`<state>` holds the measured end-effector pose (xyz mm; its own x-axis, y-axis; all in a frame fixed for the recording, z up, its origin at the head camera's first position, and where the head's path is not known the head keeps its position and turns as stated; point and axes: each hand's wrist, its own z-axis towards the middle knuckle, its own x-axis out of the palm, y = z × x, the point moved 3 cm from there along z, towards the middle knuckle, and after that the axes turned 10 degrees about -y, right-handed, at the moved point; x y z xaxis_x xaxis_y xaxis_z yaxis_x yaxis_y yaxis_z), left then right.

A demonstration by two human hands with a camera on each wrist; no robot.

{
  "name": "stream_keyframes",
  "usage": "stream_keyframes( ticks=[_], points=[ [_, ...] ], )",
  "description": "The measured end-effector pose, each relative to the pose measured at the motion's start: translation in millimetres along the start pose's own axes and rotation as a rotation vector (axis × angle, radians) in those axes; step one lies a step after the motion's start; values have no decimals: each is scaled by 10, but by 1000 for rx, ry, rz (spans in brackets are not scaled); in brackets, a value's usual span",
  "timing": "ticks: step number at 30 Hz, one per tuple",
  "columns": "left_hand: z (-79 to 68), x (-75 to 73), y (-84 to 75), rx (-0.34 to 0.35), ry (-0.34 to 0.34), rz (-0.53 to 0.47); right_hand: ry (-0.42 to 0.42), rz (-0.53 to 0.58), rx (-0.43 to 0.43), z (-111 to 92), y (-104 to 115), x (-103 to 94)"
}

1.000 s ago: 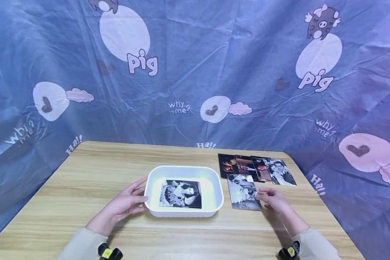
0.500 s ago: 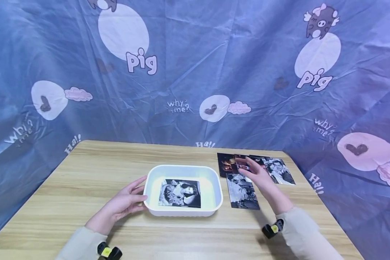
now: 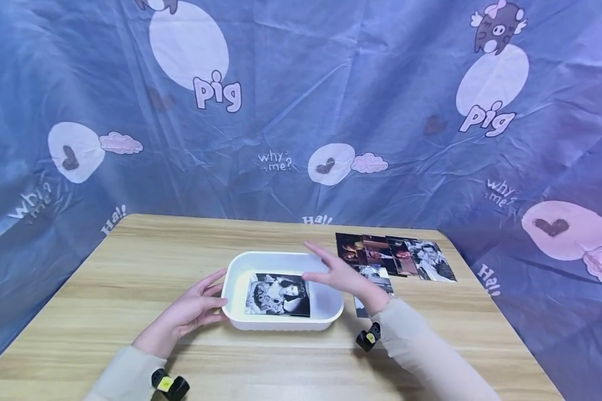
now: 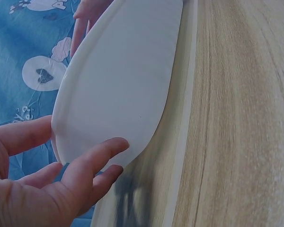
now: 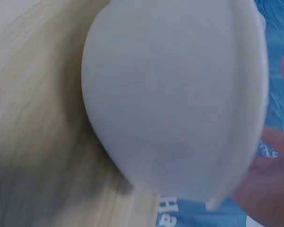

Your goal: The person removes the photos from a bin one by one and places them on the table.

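Note:
A white plastic basin sits on the table, with a black-and-white photo lying flat inside. My left hand rests against the basin's left end; the left wrist view shows its fingers fairly straight at the rim and outer wall. Over the basin's right end reaches my right hand, fingers spread and nothing visible in them. Its forearm partly covers another black-and-white photo on the table. Blur and the basin's wall hide part of the right hand in its wrist view.
Overlapping photos lie at the table's back right, among them dark colour ones and a black-and-white one. The wooden table ends at a blue printed curtain behind and at both sides.
The right hand has left the edge of the near right photo, passed over the photos and come left over the basin. The left hand and basin have stayed put.

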<state>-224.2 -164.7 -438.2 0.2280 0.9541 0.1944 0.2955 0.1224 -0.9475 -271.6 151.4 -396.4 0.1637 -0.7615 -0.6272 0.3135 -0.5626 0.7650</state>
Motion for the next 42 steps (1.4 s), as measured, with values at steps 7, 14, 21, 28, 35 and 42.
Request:
stream_keyframes(
  ticks=[7, 14, 21, 28, 35, 42],
  points=[
    [10, 2, -4, 1, 1, -1, 160, -147, -198, 46, 54, 249],
    [13, -6, 5, 0, 9, 3, 179, -223, -128, 99, -17, 429],
    [3, 0, -2, -2, 14, -1, 198, -401, -144, 115, -49, 574],
    [6, 10, -11, 0, -4, 18, 188, -570, -164, 105, -40, 607],
    [-4, 22, -20, 0, -11, 22, 164, -587, -99, 104, -54, 599],
    [-11, 29, -28, -4, -21, 27, 89, -537, -113, 113, -39, 578]
  ],
)
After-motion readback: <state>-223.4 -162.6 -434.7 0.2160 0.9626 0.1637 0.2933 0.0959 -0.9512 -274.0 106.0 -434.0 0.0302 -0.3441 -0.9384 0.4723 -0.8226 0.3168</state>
